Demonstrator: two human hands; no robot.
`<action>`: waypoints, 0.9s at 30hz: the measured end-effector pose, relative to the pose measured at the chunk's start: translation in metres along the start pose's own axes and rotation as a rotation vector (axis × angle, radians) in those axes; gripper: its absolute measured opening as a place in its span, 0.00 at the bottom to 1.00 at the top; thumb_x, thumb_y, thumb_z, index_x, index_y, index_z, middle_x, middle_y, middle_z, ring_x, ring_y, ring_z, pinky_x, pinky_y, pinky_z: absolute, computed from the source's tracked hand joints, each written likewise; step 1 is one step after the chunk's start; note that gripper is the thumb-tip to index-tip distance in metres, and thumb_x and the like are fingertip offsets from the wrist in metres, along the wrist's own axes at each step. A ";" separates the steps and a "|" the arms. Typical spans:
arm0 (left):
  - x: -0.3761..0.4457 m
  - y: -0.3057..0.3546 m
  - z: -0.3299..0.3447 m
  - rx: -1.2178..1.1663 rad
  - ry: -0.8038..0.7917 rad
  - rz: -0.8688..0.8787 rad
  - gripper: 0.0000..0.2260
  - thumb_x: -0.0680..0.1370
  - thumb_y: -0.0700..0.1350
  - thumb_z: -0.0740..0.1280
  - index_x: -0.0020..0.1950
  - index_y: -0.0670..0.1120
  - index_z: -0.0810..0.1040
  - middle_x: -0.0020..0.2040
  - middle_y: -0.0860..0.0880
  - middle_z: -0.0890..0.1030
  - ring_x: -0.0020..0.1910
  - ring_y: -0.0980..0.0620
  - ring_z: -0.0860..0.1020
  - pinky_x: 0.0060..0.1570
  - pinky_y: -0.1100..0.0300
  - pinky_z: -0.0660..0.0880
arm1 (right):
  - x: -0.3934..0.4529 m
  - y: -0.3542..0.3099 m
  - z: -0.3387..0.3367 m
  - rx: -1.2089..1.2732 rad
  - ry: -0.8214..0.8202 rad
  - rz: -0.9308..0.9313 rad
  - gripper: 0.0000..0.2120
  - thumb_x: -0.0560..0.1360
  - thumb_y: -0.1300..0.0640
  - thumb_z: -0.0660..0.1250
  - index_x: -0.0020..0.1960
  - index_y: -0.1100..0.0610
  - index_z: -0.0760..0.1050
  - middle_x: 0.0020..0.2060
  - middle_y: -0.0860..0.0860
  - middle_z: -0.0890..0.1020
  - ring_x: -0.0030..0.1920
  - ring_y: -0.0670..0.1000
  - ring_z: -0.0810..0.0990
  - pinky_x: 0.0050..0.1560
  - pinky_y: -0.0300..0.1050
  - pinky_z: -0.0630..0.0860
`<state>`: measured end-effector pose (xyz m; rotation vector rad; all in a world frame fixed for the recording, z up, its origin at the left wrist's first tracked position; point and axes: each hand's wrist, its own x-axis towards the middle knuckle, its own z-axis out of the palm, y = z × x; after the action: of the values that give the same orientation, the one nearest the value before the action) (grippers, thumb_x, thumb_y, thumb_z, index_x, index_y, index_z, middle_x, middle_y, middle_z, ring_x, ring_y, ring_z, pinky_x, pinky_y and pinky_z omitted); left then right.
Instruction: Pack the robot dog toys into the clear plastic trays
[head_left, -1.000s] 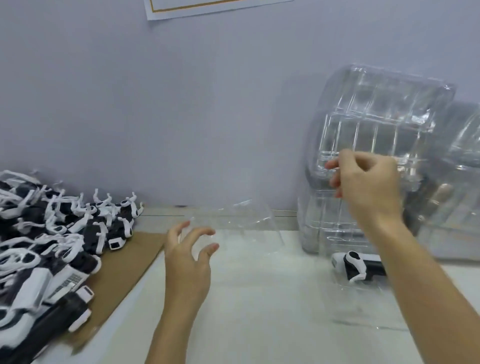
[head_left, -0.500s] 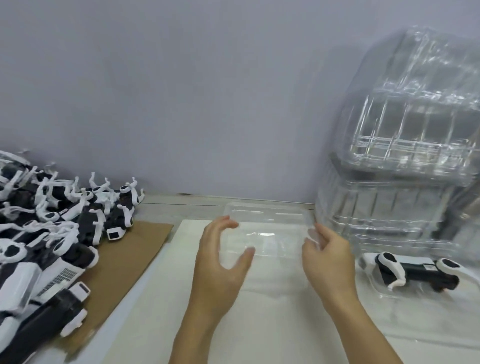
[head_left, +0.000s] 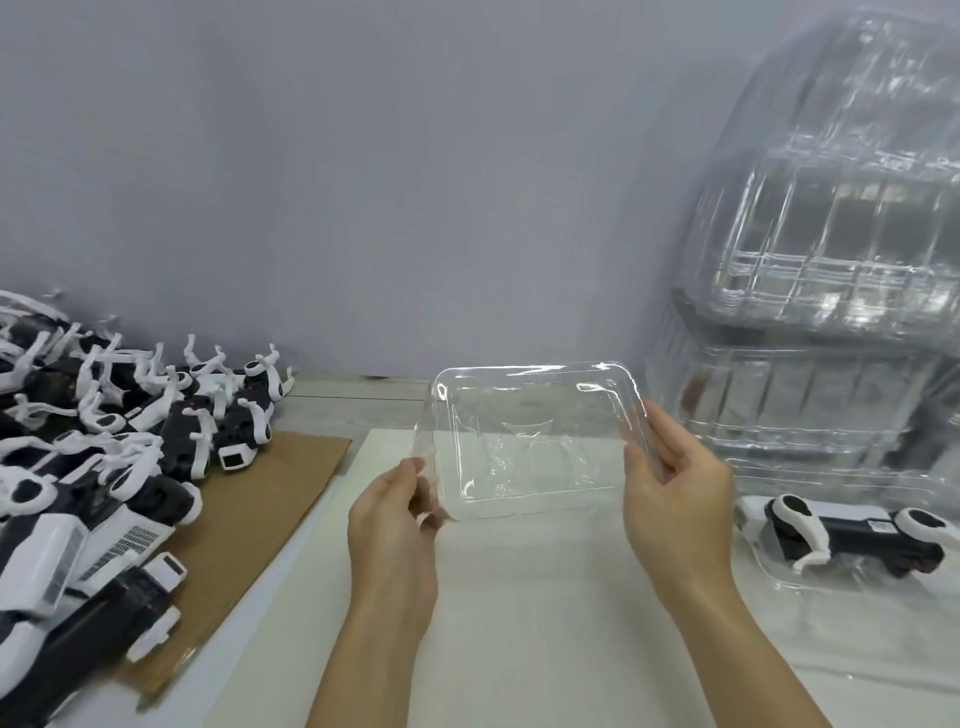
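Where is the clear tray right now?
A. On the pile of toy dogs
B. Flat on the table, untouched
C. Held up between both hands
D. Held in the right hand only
C: the left hand and right hand each grip a side of the tray.

One head-worn wide-angle view, looking forward and down over the counter (head_left: 519, 597).

The camera sits above and just behind the person's forearms, close enough that both hands fill the lower middle: the left hand (head_left: 395, 525) and right hand (head_left: 675, 499) hold a clear tray (head_left: 530, 436) straight ahead. It faces a grey wall (head_left: 415, 182) at the counter's far edge. The wide lens bends the frame's sides, taking in a toy heap (head_left: 93, 457) at far left and stacked trays (head_left: 831, 260) at far right. No second view exists to share scene.
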<state>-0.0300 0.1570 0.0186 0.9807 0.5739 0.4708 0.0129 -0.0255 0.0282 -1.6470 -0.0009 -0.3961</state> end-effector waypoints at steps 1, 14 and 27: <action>0.000 0.000 -0.001 -0.009 0.005 -0.004 0.08 0.83 0.41 0.62 0.46 0.40 0.77 0.32 0.49 0.72 0.31 0.53 0.70 0.36 0.59 0.69 | 0.000 -0.001 0.000 -0.004 0.001 0.000 0.21 0.79 0.66 0.64 0.70 0.53 0.74 0.61 0.39 0.79 0.64 0.38 0.76 0.68 0.39 0.70; 0.002 -0.013 -0.002 0.278 -0.017 -0.014 0.03 0.80 0.39 0.65 0.51 0.42 0.79 0.29 0.48 0.76 0.25 0.53 0.71 0.25 0.64 0.71 | 0.000 -0.011 -0.008 -0.468 -0.100 -0.086 0.24 0.75 0.63 0.63 0.69 0.50 0.73 0.67 0.49 0.75 0.67 0.52 0.70 0.65 0.45 0.64; 0.000 -0.003 -0.003 0.808 0.086 0.473 0.04 0.79 0.47 0.67 0.52 0.50 0.80 0.53 0.54 0.79 0.50 0.56 0.77 0.40 0.71 0.68 | -0.006 -0.011 -0.003 -0.676 -0.075 -0.152 0.15 0.74 0.61 0.65 0.58 0.53 0.82 0.67 0.55 0.76 0.68 0.60 0.69 0.69 0.59 0.62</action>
<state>-0.0312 0.1575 0.0142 1.8971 0.6202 0.7234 0.0042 -0.0260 0.0380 -2.3385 -0.0542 -0.4809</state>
